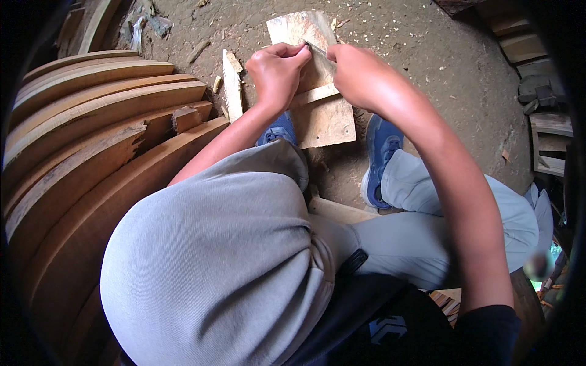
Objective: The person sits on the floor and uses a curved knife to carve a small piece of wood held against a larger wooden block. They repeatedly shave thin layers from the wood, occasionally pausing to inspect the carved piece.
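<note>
Seated person, knees drawn up in grey trousers, blue shoes (381,149) on the dirt floor (427,67). Left hand (278,73) is fisted, fingers pressed together around what looks like a tool handle. Right hand (360,73) is also closed in a grip. A thin metal blade (315,49) shows between the two hands; how it joins either grip cannot be told. Both hands sit over a flat wooden board (323,122) lying on the floor at far centre, just beyond the shoes. A pale wood offcut (232,91) lies just left of the board. Curved wooden planks (91,128) are stacked at left.
</note>
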Demonstrator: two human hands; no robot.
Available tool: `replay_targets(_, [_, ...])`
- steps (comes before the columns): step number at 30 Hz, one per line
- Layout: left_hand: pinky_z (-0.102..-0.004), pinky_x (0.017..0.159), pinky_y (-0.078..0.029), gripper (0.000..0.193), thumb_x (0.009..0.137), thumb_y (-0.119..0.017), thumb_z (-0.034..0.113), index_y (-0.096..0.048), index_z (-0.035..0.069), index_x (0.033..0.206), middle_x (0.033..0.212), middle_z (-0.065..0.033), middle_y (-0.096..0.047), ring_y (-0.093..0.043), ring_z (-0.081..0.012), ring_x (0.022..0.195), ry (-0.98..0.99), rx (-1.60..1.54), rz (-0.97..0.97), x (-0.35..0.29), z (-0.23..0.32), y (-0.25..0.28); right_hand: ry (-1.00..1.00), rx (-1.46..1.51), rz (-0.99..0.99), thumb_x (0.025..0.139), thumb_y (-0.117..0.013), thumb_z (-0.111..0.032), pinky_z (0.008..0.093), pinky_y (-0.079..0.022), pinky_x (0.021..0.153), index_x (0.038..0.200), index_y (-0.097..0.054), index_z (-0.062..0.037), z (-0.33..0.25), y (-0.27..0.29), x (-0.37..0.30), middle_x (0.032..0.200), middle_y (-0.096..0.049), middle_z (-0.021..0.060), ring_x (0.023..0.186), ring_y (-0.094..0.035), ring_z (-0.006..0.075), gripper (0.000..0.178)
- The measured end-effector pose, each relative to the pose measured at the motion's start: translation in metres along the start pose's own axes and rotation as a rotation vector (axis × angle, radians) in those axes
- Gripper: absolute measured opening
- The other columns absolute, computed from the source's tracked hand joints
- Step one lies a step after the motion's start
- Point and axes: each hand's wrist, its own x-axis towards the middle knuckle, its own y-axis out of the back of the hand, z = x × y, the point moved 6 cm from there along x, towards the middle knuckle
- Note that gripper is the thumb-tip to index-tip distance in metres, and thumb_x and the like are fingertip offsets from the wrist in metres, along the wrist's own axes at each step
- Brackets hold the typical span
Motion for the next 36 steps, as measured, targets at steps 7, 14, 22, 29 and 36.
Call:
replay_targets(7, [-0.0280, 0.062, -0.055, 0.022, 0.076, -0.079, 0.024, -0.079, 0.004, 0.085, 0.070, -0.0106, -0.073, -0.068, -0.0132, 0.059, 0.043, -0.052, -0.013, 0.002, -0.007, -0.003, -0.039, -0.055, -0.026, 0.087, -0.046, 0.000, 0.0476, -0.048, 0.098, 0.126, -0.060, 0.0021, -0.008, 0.000, 0.004, 0.120, -0.063, 0.0294, 0.114, -0.062, 0.0416, 0.042])
replay_targets(14, [-0.0276, 0.060, -0.054, 0.020, 0.076, -0.079, 0.022, -0.080, 0.004, 0.085, 0.067, -0.0085, -0.073, -0.067, -0.0117, 0.057, 0.088, -0.075, -0.014, 0.003, -0.002, -0.001, -0.016, -0.074, -0.080, 0.088, -0.049, -0.001, 0.0481, -0.052, 0.091, 0.117, -0.063, 0.0044, -0.023, 0.012, -0.004, 0.117, -0.065, 0.0281, 0.110, -0.065, 0.0415, 0.032])
replay_targets(22, [-0.0260, 0.058, -0.054, 0.019, 0.080, -0.079, 0.020, -0.079, 0.002, 0.086, 0.066, -0.0078, -0.073, -0.068, -0.0103, 0.057, 0.095, -0.051, -0.038, 0.002, 0.001, 0.000, -0.072, -0.115, -0.095, 0.088, -0.050, -0.001, 0.0474, -0.054, 0.087, 0.118, -0.063, 0.0046, -0.019, 0.009, 0.006, 0.115, -0.066, 0.0274, 0.107, -0.067, 0.0408, 0.033])
replay_targets(29, [-0.0234, 0.057, -0.054, 0.019, 0.083, -0.078, 0.017, -0.078, 0.000, 0.091, 0.072, -0.0075, -0.074, -0.068, -0.0090, 0.061, 0.178, -0.210, -0.089, 0.001, -0.003, -0.003, -0.037, 0.227, -0.014, 0.087, -0.045, -0.001, 0.0407, -0.049, 0.050, 0.128, -0.061, -0.0025, 0.018, -0.001, 0.004, 0.084, -0.069, 0.0218, 0.054, -0.063, 0.0260, 0.044])
replay_targets(36, [-0.0249, 0.056, -0.054, 0.017, 0.082, -0.078, 0.016, -0.079, 0.001, 0.090, 0.070, -0.0068, -0.074, -0.067, -0.0084, 0.059, 0.201, -0.221, -0.075, -0.002, -0.005, -0.004, -0.004, 0.259, -0.017, 0.088, -0.043, 0.000, 0.0404, -0.049, 0.050, 0.131, -0.059, -0.0039, 0.017, 0.000, 0.002, 0.085, -0.069, 0.0225, 0.053, -0.063, 0.0253, 0.047])
